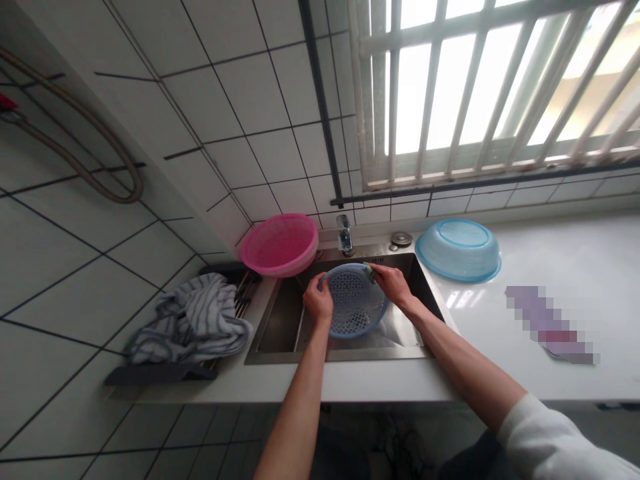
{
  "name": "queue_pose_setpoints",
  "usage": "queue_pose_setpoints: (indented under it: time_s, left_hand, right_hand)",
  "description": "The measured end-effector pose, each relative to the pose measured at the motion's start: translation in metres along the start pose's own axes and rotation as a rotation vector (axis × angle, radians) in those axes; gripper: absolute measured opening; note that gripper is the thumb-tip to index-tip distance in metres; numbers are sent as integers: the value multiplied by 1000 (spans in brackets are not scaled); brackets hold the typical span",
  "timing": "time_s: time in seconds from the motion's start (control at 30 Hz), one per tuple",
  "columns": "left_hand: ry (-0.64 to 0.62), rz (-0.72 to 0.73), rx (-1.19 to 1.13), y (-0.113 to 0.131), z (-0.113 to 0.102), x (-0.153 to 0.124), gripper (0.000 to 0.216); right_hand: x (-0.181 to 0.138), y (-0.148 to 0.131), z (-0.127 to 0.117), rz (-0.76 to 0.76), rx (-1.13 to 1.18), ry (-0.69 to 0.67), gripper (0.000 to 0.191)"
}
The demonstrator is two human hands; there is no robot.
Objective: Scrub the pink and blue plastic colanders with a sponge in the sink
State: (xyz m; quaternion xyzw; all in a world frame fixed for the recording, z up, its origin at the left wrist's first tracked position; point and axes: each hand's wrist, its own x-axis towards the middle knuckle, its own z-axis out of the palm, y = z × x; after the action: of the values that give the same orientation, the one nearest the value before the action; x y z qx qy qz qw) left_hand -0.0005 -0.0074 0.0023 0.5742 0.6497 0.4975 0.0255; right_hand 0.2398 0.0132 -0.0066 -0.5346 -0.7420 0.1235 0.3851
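A light blue plastic colander [353, 303] with a patterned mesh is tilted over the steel sink [285, 327]. My left hand [319, 300] grips its left rim, fingers closed and thumb inside the edge. At the upper right rim, my right hand [393, 281] is closed on a small green sponge [370, 272] pressed against the colander. Most of the sponge is covered by my fingers. Behind the colander stands a chrome faucet [344, 235].
Left of the faucet sits a pink basket [280, 245]. An upturned blue basin [457, 250] lies on the white counter [565, 253] at right, near a drain strainer [401, 239]. A striped cloth [195, 320] is heaped on a rack at left. A blurred purple item [545, 320] lies farther right.
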Motion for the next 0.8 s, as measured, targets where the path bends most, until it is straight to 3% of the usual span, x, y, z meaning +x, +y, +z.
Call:
queue_pose_setpoints:
  time_s: [0.1,0.27,0.47,0.6,0.7,0.8]
  left_hand:
    - [-37,50,-23,4,3,-3,21]
    - [-300,229,-48,16,9,-10,21]
    - [-30,-6,-15,4,2,-3,22]
    - [-159,87,-51,4,5,-3,29]
    - [-275,188,-64,11,10,-6,27]
    - [-306,200,-44,16,10,-8,26]
  right_hand:
    - [-3,0,5,-3,-36,26,46]
    - [-6,-18,27,-156,-94,-67,50]
    - [0,1,10,-14,-37,29,46]
    - [-3,9,3,3,-38,14,42]
    - [-6,-1,9,-30,-41,-50,41]
    - [-8,-12,15,-42,-27,-92,41]
